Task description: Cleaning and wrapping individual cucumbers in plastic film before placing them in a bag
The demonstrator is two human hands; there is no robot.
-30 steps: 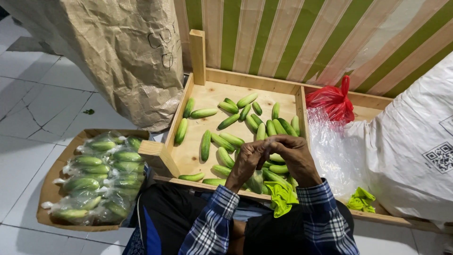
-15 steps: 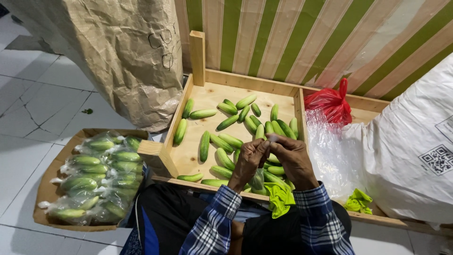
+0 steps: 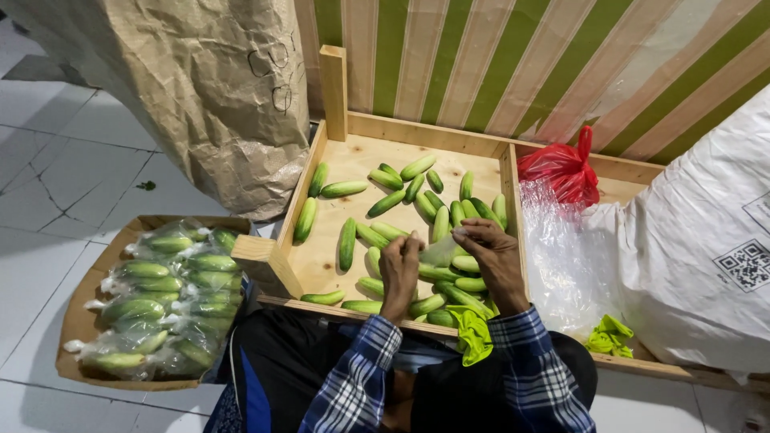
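Hands at frame centre, left hand [image 3: 399, 269] and right hand [image 3: 492, 255], pinch a clear plastic bag [image 3: 439, 250] between closed fingertips above cucumbers [image 3: 385, 204] in a wooden crate [image 3: 330, 168].

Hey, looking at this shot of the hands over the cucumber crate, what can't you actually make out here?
Head view only:
- What the left hand and right hand pinch: a thin clear bag, contents unreadable.
- Cucumbers under both hands: hidden.
- Brown paper sack: closed, top cut off by the frame.
- Red bag: knotted, opaque.
- White sack: cut off at the right edge.
- Bagged cucumbers: count blurred by plastic.
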